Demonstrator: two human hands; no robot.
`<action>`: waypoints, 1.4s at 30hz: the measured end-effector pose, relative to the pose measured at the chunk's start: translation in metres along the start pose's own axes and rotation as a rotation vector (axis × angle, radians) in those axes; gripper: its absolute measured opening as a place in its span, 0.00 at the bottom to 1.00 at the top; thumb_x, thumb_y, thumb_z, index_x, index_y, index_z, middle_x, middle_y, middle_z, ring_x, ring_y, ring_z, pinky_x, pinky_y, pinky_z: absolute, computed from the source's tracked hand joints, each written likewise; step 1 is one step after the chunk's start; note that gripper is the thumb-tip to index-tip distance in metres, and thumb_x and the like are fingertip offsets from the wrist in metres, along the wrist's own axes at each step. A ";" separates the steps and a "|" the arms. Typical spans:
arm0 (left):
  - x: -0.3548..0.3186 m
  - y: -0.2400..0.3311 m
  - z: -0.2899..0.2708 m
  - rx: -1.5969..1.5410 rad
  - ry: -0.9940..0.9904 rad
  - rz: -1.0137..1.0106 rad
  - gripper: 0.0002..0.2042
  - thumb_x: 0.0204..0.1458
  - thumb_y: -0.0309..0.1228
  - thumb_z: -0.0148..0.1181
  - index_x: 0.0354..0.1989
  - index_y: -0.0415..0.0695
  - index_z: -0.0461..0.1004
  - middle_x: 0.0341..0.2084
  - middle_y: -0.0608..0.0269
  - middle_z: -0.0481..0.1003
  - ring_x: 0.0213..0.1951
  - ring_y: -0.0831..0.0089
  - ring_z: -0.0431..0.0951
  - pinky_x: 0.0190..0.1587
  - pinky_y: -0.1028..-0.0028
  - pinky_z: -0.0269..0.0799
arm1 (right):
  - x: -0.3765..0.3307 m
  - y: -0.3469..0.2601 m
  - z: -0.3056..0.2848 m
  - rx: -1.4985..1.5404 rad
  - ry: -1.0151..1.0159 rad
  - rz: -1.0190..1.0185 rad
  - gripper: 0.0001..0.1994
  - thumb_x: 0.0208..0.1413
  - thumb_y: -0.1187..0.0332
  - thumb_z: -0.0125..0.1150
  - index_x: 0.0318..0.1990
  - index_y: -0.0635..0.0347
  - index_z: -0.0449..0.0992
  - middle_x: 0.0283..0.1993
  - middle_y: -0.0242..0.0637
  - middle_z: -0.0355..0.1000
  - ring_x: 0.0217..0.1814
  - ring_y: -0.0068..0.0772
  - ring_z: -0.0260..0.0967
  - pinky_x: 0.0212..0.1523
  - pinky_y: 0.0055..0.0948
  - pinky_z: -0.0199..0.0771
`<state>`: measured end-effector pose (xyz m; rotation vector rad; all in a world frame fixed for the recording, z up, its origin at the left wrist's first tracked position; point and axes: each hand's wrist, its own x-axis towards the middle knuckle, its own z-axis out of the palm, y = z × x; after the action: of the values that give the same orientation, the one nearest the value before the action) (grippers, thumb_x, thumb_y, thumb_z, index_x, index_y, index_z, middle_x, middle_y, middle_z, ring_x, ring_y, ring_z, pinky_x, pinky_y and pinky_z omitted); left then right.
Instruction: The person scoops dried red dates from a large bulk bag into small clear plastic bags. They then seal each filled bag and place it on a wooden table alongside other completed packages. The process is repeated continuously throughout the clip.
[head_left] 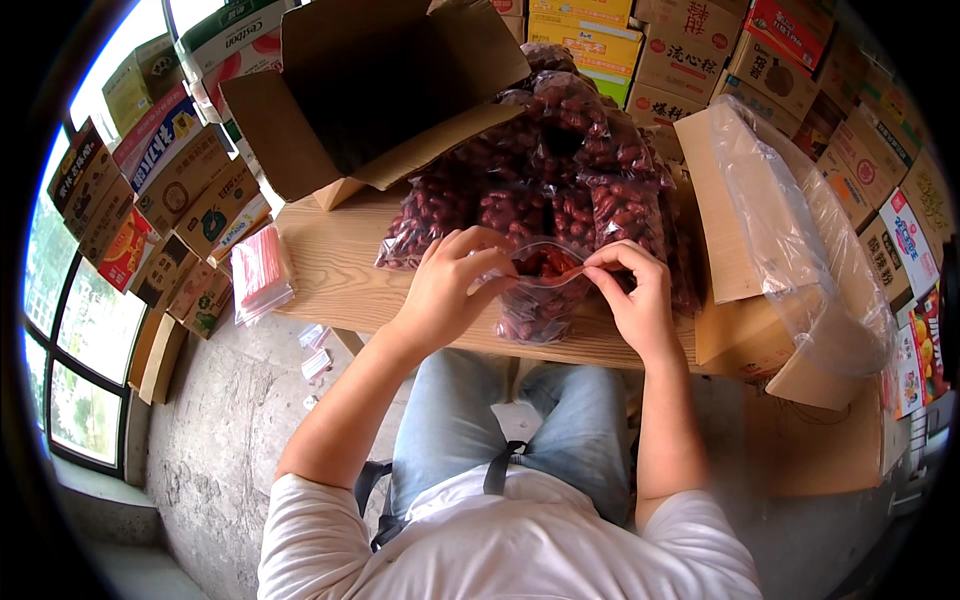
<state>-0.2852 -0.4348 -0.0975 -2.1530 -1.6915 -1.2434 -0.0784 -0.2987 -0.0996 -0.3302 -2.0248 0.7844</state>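
Note:
A clear plastic zip bag (535, 318) filled with dark red dates stands at the near edge of the wooden table, its mouth spread apart. My left hand (462, 275) pinches the left side of the bag's rim between thumb and fingers. On the opposite side, my right hand (632, 290) grips the rim with thumb and forefinger. Right behind the bag rises a heap of filled clear bags of red dates (510, 210), stacked several high.
The wooden table (345, 275) carries an open cardboard box (290, 130) at the back left and a bundle of red-edged empty plastic bags (262, 268). At right stands an open carton (715, 215) with a plastic liner (790, 220). Stacked cartons (690, 45) line the back.

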 end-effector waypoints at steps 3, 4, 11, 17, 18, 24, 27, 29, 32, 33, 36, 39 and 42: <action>0.001 0.000 0.000 -0.009 -0.025 -0.029 0.05 0.46 0.23 0.65 0.31 0.42 0.76 0.40 0.57 0.74 0.42 0.58 0.75 0.39 0.66 0.72 | -0.001 -0.001 -0.002 -0.003 0.010 -0.018 0.04 0.47 0.82 0.62 0.31 0.69 0.75 0.30 0.40 0.73 0.33 0.31 0.73 0.37 0.25 0.71; 0.002 0.000 0.000 -0.017 -0.028 -0.022 0.06 0.46 0.23 0.65 0.32 0.41 0.76 0.40 0.57 0.74 0.42 0.58 0.75 0.40 0.66 0.71 | -0.001 0.000 -0.003 -0.004 -0.002 -0.007 0.04 0.47 0.81 0.63 0.31 0.69 0.75 0.31 0.40 0.73 0.34 0.31 0.73 0.38 0.25 0.71; 0.005 0.009 0.007 -0.056 -0.019 -0.020 0.15 0.42 0.27 0.68 0.41 0.41 0.76 0.42 0.55 0.74 0.45 0.57 0.74 0.46 0.65 0.70 | -0.001 -0.011 0.000 -0.036 -0.053 -0.091 0.11 0.46 0.76 0.68 0.38 0.65 0.76 0.39 0.40 0.73 0.43 0.37 0.71 0.46 0.30 0.69; 0.001 0.008 0.014 -0.006 -0.076 -0.032 0.20 0.43 0.32 0.69 0.47 0.42 0.76 0.46 0.54 0.73 0.48 0.55 0.73 0.49 0.64 0.69 | -0.005 -0.013 0.008 -0.031 -0.124 -0.068 0.14 0.47 0.74 0.67 0.44 0.62 0.78 0.42 0.40 0.70 0.45 0.38 0.69 0.48 0.31 0.69; 0.000 0.007 0.016 0.005 -0.087 -0.035 0.20 0.44 0.32 0.69 0.47 0.42 0.76 0.46 0.54 0.73 0.48 0.55 0.73 0.50 0.63 0.69 | -0.006 -0.013 0.008 -0.030 -0.121 -0.064 0.14 0.47 0.74 0.67 0.44 0.62 0.78 0.42 0.39 0.70 0.45 0.38 0.70 0.48 0.31 0.69; 0.000 0.011 0.016 -0.011 -0.099 -0.058 0.20 0.45 0.34 0.69 0.47 0.42 0.76 0.46 0.52 0.73 0.48 0.55 0.73 0.50 0.63 0.69 | -0.009 -0.010 0.009 -0.022 -0.108 -0.043 0.13 0.48 0.73 0.67 0.43 0.63 0.78 0.40 0.39 0.71 0.43 0.37 0.70 0.47 0.30 0.69; 0.000 0.013 0.014 -0.044 -0.091 -0.073 0.21 0.44 0.34 0.69 0.48 0.41 0.76 0.45 0.52 0.73 0.48 0.55 0.73 0.50 0.64 0.69 | -0.008 -0.010 0.008 -0.010 -0.110 -0.035 0.13 0.48 0.73 0.67 0.42 0.63 0.78 0.40 0.39 0.72 0.42 0.37 0.71 0.46 0.30 0.70; -0.002 0.009 0.015 -0.078 -0.074 -0.057 0.21 0.44 0.33 0.70 0.48 0.41 0.75 0.45 0.52 0.72 0.48 0.55 0.73 0.50 0.64 0.69 | -0.009 -0.010 0.009 -0.010 -0.114 -0.025 0.13 0.48 0.72 0.67 0.42 0.64 0.78 0.40 0.39 0.72 0.42 0.37 0.71 0.46 0.30 0.70; -0.006 0.003 0.021 -0.130 -0.066 -0.094 0.21 0.43 0.36 0.70 0.47 0.44 0.76 0.46 0.55 0.72 0.48 0.56 0.72 0.50 0.62 0.69 | -0.010 -0.007 0.011 -0.021 -0.108 -0.011 0.13 0.48 0.70 0.68 0.42 0.63 0.78 0.40 0.39 0.72 0.42 0.38 0.71 0.46 0.30 0.70; -0.007 0.002 0.024 -0.147 -0.066 -0.116 0.21 0.43 0.37 0.70 0.47 0.45 0.76 0.47 0.57 0.72 0.48 0.56 0.72 0.50 0.62 0.68 | -0.010 -0.005 0.011 -0.042 -0.112 -0.008 0.13 0.48 0.70 0.68 0.42 0.63 0.78 0.40 0.39 0.72 0.42 0.39 0.71 0.45 0.30 0.70; -0.009 0.007 0.024 -0.134 -0.046 -0.155 0.21 0.43 0.36 0.70 0.47 0.45 0.76 0.48 0.56 0.71 0.49 0.55 0.72 0.51 0.61 0.68 | -0.012 -0.004 0.012 -0.105 -0.124 0.006 0.14 0.48 0.68 0.68 0.42 0.62 0.79 0.43 0.40 0.71 0.43 0.40 0.70 0.46 0.32 0.70; -0.005 0.017 0.020 0.015 0.034 -0.039 0.20 0.42 0.32 0.69 0.46 0.44 0.75 0.50 0.56 0.71 0.50 0.54 0.71 0.52 0.61 0.67 | -0.014 -0.011 0.009 -0.222 -0.117 -0.018 0.17 0.46 0.66 0.69 0.44 0.60 0.78 0.50 0.42 0.68 0.49 0.44 0.69 0.50 0.36 0.69; -0.004 0.018 0.018 0.003 -0.003 0.082 0.21 0.41 0.26 0.68 0.48 0.41 0.75 0.50 0.54 0.71 0.52 0.53 0.71 0.55 0.59 0.66 | -0.016 -0.016 0.010 -0.364 -0.107 -0.117 0.22 0.43 0.66 0.70 0.49 0.58 0.77 0.57 0.44 0.65 0.57 0.48 0.65 0.56 0.42 0.64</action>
<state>-0.2606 -0.4346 -0.1055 -2.1998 -1.5881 -1.2157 -0.0764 -0.3235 -0.1035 -0.3771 -2.2654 0.3641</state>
